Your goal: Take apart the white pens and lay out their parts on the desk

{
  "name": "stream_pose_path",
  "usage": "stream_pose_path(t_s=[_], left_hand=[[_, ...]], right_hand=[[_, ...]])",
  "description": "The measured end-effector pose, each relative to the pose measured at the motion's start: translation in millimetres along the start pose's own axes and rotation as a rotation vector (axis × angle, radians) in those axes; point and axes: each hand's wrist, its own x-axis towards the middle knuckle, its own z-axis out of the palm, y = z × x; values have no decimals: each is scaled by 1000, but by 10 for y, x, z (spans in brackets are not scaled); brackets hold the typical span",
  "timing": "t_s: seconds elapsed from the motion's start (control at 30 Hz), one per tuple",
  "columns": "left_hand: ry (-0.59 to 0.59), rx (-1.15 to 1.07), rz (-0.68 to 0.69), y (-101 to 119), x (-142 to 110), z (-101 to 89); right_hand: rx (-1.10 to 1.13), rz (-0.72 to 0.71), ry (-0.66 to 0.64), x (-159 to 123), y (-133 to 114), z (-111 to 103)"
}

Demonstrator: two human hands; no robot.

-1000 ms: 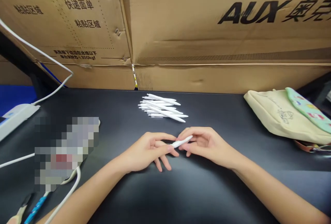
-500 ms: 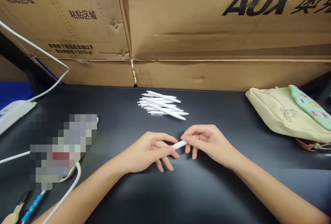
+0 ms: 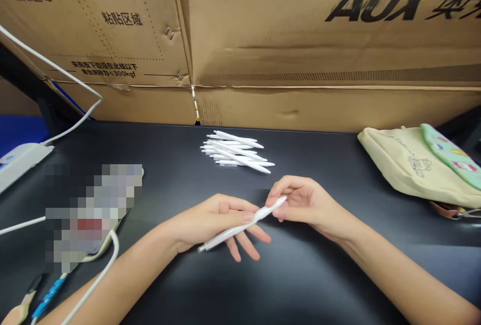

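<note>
A white pen [image 3: 240,225] lies slanted across my two hands over the black table [image 3: 308,285]. My left hand [image 3: 214,222] pinches its middle between thumb and forefinger, the other fingers stretched below it. My right hand [image 3: 300,200] curls its fingers round the pen's upper right end. The pen's tip points down and left, past my left palm. A pile of several white pens [image 3: 235,152] rests on the table just beyond my hands, near the cardboard.
Large cardboard boxes [image 3: 300,44] wall off the back of the table. A cream fabric pouch [image 3: 417,167] sits at the right. At the left are a white device [image 3: 18,162], white cables [image 3: 93,285] and a blurred-out object [image 3: 90,215].
The pen, mostly hidden between my fingers before, now shows at full length. My left hand slid toward me along it and my right hand lifted its end slightly.
</note>
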Motion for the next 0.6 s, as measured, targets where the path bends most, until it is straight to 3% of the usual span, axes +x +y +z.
stream_pose_path(t_s=[0.43, 0.6], left_hand=[[183, 68, 119, 3, -4, 84], [198, 107, 127, 19, -2, 83]], right_hand=[[54, -65, 382, 28, -4, -24], [110, -71, 419, 19, -20, -8]])
